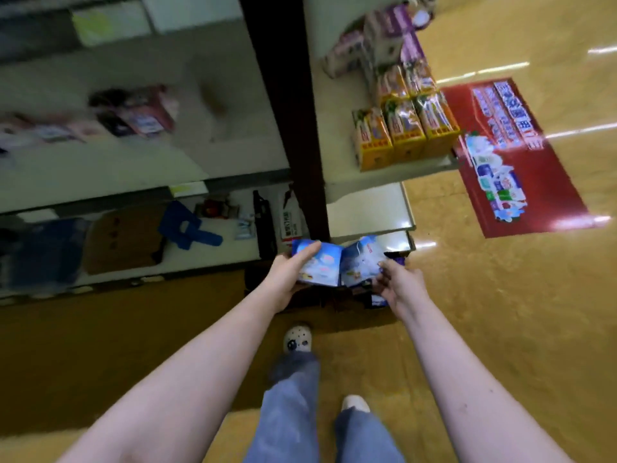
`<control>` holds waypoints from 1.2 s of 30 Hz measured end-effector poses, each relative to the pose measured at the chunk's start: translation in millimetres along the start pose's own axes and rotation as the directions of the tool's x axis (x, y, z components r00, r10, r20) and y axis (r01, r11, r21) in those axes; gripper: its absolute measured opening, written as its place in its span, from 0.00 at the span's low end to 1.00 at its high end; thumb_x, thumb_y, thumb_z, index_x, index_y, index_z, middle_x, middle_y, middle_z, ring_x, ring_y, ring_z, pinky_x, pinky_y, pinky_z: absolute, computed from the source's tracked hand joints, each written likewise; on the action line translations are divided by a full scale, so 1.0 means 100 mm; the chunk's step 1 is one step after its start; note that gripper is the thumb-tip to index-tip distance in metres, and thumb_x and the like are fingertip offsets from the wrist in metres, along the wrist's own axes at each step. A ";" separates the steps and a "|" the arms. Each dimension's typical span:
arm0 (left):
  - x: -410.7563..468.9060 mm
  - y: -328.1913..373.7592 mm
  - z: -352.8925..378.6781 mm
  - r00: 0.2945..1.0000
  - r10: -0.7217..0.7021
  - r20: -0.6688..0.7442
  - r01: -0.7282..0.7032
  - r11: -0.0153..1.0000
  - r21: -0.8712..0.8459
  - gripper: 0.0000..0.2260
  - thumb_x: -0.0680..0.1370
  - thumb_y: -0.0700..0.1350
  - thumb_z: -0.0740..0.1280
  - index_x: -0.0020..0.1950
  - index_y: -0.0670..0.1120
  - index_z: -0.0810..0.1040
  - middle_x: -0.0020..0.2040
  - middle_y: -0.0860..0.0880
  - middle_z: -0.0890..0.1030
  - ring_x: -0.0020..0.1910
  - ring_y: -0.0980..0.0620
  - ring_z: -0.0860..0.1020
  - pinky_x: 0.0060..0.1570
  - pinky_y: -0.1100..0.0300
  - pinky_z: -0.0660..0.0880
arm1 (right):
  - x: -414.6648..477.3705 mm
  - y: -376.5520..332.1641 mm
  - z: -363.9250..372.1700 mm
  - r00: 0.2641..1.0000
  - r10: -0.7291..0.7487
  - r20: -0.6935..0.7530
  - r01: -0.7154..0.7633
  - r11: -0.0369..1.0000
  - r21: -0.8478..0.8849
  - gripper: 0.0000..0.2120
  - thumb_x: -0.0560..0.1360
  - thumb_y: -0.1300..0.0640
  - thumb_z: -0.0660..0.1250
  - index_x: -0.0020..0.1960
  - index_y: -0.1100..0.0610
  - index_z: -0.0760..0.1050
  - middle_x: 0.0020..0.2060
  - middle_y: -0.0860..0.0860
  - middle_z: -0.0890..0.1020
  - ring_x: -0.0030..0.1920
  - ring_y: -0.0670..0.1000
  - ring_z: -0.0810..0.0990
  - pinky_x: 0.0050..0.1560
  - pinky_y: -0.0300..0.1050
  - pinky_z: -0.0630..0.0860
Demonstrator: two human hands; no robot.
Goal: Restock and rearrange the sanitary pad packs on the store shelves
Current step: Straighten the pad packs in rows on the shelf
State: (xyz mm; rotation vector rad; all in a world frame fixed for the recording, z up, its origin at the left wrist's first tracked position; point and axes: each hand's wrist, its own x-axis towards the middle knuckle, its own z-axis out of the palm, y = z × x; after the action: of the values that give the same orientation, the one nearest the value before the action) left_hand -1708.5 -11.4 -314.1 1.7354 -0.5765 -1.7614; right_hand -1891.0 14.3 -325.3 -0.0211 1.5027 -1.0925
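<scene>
Out front, my left hand [287, 279] grips a blue pack [319, 267]; my right hand [402, 284] clasps a second blue pack [359, 265] above a dark box [255, 279].

A shop, self-service sort. Long cream shelves [167, 162] ran in tiers either side of a dark upright post [287, 111]. One shelf right of the post carried identical yellow boxes [405, 128] lined up in rows, with purple-and-pink packs [377, 41] stacked behind them. More pink packs [133, 115] sat on a shelf left of the post, blurred. A paper label [187, 189] was fixed along a shelf's front edge. On the glossy tan floor [534, 329] lay a large red advertising sticker [514, 155] printed with product pictures.
</scene>
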 end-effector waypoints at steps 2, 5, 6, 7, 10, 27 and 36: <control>-0.33 0.09 -0.09 0.999 0.037 -0.025 -0.036 0.999 0.013 0.12 0.75 0.49 0.70 0.54 0.43 0.76 0.43 0.47 0.83 0.40 0.52 0.82 0.45 0.56 0.79 | -0.28 -0.08 0.08 0.999 0.003 0.045 -0.002 1.000 -0.023 0.08 0.77 0.70 0.60 0.41 0.63 0.70 0.30 0.55 0.70 0.19 0.44 0.70 0.20 0.34 0.70; -0.72 0.28 -0.33 0.981 0.118 -0.153 -0.128 0.990 -0.052 0.14 0.75 0.52 0.71 0.55 0.46 0.75 0.47 0.46 0.83 0.45 0.50 0.82 0.50 0.52 0.79 | -0.67 -0.21 0.29 0.993 0.008 0.121 -0.007 1.000 -0.007 0.09 0.76 0.70 0.63 0.38 0.62 0.71 0.27 0.54 0.72 0.18 0.42 0.71 0.21 0.33 0.70; -0.86 0.33 -0.47 0.967 0.145 -0.207 -0.165 0.983 -0.081 0.16 0.75 0.53 0.71 0.56 0.46 0.74 0.50 0.46 0.82 0.47 0.49 0.82 0.52 0.50 0.79 | -0.84 -0.22 0.39 0.988 0.004 0.157 -0.004 1.000 -0.002 0.08 0.76 0.70 0.64 0.39 0.63 0.71 0.25 0.54 0.74 0.19 0.42 0.71 0.21 0.34 0.71; -0.95 0.36 -0.57 0.955 0.164 -0.248 -0.195 0.975 -0.107 0.16 0.75 0.53 0.70 0.58 0.47 0.74 0.51 0.46 0.82 0.49 0.49 0.81 0.53 0.50 0.78 | -0.94 -0.21 0.47 0.983 0.001 0.186 -0.001 1.000 0.001 0.06 0.76 0.69 0.64 0.41 0.63 0.72 0.25 0.53 0.75 0.19 0.42 0.72 0.22 0.34 0.72; -1.21 0.35 -0.89 0.919 0.211 -0.334 -0.264 0.957 -0.122 0.17 0.76 0.55 0.67 0.61 0.50 0.71 0.55 0.47 0.80 0.53 0.49 0.79 0.48 0.53 0.76 | -1.23 -0.10 0.69 0.966 0.013 0.260 -0.006 1.000 -0.030 0.05 0.77 0.68 0.64 0.42 0.63 0.73 0.28 0.53 0.77 0.20 0.42 0.72 0.24 0.34 0.73; -2.29 0.17 -3.87 0.875 -0.096 -0.475 -0.328 0.605 -0.725 0.18 0.77 0.48 0.69 0.62 0.52 0.65 0.53 0.43 0.76 0.50 0.43 0.79 0.46 0.47 0.79 | -3.02 1.45 2.92 0.870 0.101 0.483 0.067 0.946 -0.318 0.04 0.78 0.64 0.64 0.47 0.65 0.75 0.31 0.54 0.78 0.28 0.45 0.71 0.24 0.35 0.72; -2.69 0.16 -5.09 0.832 -0.217 -0.511 -0.466 0.229 -0.855 0.25 0.74 0.52 0.72 0.67 0.49 0.66 0.53 0.42 0.77 0.47 0.43 0.79 0.37 0.52 0.79 | -3.82 2.23 3.88 0.690 0.239 0.683 0.142 0.880 -0.452 0.06 0.81 0.62 0.60 0.53 0.62 0.74 0.34 0.52 0.76 0.32 0.46 0.71 0.26 0.37 0.74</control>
State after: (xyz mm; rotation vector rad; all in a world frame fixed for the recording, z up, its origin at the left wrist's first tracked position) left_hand -1208.3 210.2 -132.6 1.0138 0.6060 -0.9067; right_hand -1355.5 125.6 -108.7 -0.6893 0.9750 -0.5161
